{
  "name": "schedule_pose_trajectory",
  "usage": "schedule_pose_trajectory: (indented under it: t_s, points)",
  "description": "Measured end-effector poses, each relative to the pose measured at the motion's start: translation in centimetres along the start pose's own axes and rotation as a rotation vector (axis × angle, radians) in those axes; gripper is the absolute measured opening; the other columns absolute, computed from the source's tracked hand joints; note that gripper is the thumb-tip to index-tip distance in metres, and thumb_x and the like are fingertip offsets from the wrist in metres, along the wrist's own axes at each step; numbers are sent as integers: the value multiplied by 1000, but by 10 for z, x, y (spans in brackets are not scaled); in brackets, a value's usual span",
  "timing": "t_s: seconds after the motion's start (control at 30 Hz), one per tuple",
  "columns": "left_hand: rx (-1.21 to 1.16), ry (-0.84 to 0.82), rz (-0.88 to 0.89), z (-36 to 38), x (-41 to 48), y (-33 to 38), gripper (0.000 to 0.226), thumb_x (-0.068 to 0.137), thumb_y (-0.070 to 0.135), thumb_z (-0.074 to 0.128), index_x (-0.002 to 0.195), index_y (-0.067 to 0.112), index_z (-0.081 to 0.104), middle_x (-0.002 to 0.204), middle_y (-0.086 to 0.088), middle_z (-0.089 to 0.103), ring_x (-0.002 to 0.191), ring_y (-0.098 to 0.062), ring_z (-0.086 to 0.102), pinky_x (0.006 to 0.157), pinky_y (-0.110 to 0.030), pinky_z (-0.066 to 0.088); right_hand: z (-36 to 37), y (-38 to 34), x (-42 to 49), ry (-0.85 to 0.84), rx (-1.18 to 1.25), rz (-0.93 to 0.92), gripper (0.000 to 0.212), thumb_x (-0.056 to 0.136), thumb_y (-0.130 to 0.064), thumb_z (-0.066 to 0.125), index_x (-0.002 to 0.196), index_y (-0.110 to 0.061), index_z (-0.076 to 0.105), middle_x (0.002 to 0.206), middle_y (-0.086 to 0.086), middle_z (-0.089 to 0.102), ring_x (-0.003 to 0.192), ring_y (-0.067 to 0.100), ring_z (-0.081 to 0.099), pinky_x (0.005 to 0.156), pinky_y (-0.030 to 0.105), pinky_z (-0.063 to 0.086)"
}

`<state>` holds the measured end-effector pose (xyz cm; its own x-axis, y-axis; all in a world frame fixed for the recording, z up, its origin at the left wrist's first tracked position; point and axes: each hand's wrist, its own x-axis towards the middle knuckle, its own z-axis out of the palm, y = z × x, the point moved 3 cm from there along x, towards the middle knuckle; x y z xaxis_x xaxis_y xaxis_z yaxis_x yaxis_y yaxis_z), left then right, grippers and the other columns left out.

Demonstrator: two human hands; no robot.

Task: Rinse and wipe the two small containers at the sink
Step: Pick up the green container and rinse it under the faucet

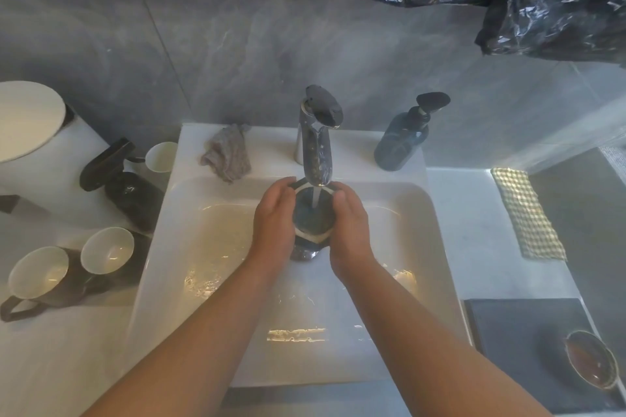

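Note:
A small dark container (311, 215) with a pale hexagonal rim is held over the white sink (189, 247), directly under the chrome faucet (316, 145). A stream of water runs from the spout into its open top. My left hand (274, 217) wraps its left side and my right hand (350, 218) wraps its right side. A crumpled grey cloth (228, 154) lies on the sink's back ledge, left of the faucet. A second small container cannot be told apart from the other items.
A dark pump bottle (401, 142) stands right of the faucet. On the left counter are a dark spray bottle (125, 179), a small white cup (162, 156) and two dark mugs (67, 271). A checkered cloth (526, 213) and a dark tray (521, 342) with a small dish (591, 364) lie at the right.

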<state>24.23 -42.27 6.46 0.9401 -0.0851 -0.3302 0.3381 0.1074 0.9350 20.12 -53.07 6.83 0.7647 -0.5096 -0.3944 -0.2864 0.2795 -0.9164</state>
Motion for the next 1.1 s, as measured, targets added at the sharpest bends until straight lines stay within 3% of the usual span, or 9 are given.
schedule_pose_trajectory:
  t_s: [0.1,0.17,0.27,0.37,0.57,0.7,0.9,1.03,1.1]
  points:
    - [-117,1,-343,3,-6,-5,20,89,32,53,93,22,71,102,-11,73,87,-34,68,56,-40,60,-12,-2,1,33,115,145,28,90,-6,45,88,-17,71,74,-2,71,77,23,66,60,28,54]
    - [-148,-14,-488,4,-9,-10,32,85,44,54,85,18,73,94,-12,76,83,-36,70,66,-52,61,-13,-1,2,23,33,143,20,80,-15,48,82,-18,67,83,5,71,84,33,66,68,37,54]
    - [-14,59,-282,2,-5,-12,34,70,53,65,80,23,77,90,-8,78,88,-33,74,87,-55,59,-8,0,-1,-30,-98,25,21,93,-23,51,103,-13,66,100,5,69,94,26,66,69,24,53]
    - [72,23,-46,5,-3,-5,23,71,45,69,80,24,76,83,-1,76,83,-24,72,82,-46,58,-7,1,-2,-112,-185,2,28,101,-32,54,109,-9,68,99,4,71,86,17,67,65,18,50]
    - [30,85,-108,1,3,-12,17,82,35,62,70,28,72,79,-3,73,81,-28,70,76,-42,57,-3,-9,1,-57,-220,56,29,103,-22,44,85,-13,65,84,2,66,76,16,62,59,20,46]
    - [5,142,-172,2,9,-10,25,95,22,52,78,22,71,87,-9,73,81,-30,69,73,-36,53,-1,-7,7,-27,-251,140,25,94,-23,46,93,-13,69,100,13,70,92,30,67,70,32,53]
    - [118,40,-129,3,6,-12,21,72,50,62,73,32,73,88,-6,75,90,-31,71,81,-44,55,-4,-3,4,-83,-228,129,29,101,-32,50,91,-13,70,95,9,72,86,23,67,72,29,49]
    - [61,114,-162,0,10,-11,25,90,25,55,72,22,72,86,-10,73,83,-31,70,68,-36,56,-7,2,12,-8,-215,242,28,99,-19,45,77,-17,62,87,7,65,83,25,62,71,29,46]
    - [10,136,-88,-1,8,-9,29,94,19,52,71,21,69,81,-8,68,77,-26,65,62,-30,53,-5,1,13,-18,-228,246,27,100,-24,46,82,-18,65,89,6,69,88,27,66,74,30,49]
